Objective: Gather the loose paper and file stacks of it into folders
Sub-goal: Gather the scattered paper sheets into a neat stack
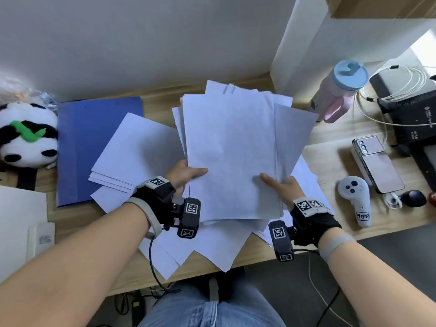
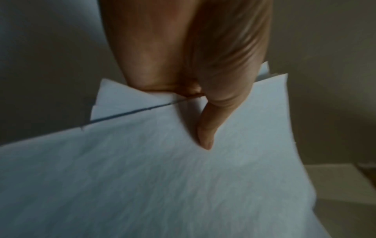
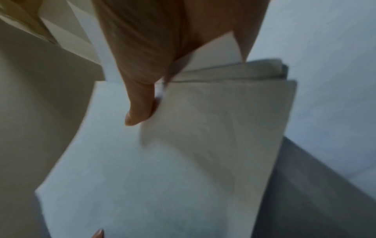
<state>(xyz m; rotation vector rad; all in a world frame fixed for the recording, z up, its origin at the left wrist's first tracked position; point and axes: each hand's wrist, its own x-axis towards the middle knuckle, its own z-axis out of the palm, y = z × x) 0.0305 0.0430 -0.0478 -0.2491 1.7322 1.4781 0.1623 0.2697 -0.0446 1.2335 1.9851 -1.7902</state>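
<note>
A fanned stack of white paper [image 1: 233,149] is held up above the wooden desk [image 1: 330,166]. My left hand [image 1: 186,174] pinches its lower left edge, thumb on top. My right hand [image 1: 280,185] pinches its lower right edge, thumb on top too. In the left wrist view the thumb [image 2: 205,136] presses on the top sheet [image 2: 142,177]. In the right wrist view the thumb [image 3: 140,109] lies on the stack [image 3: 162,161], whose sheets are uneven. More loose sheets [image 1: 139,152] lie scattered on the desk below. A closed blue folder [image 1: 94,142] lies to the left, partly under them.
A panda plush [image 1: 26,135] sits at the far left. At the right stand a pink bottle with a blue lid [image 1: 339,93], a phone [image 1: 377,164], a white controller [image 1: 356,201], a black device with white cable [image 1: 410,119]. A white wall rises behind.
</note>
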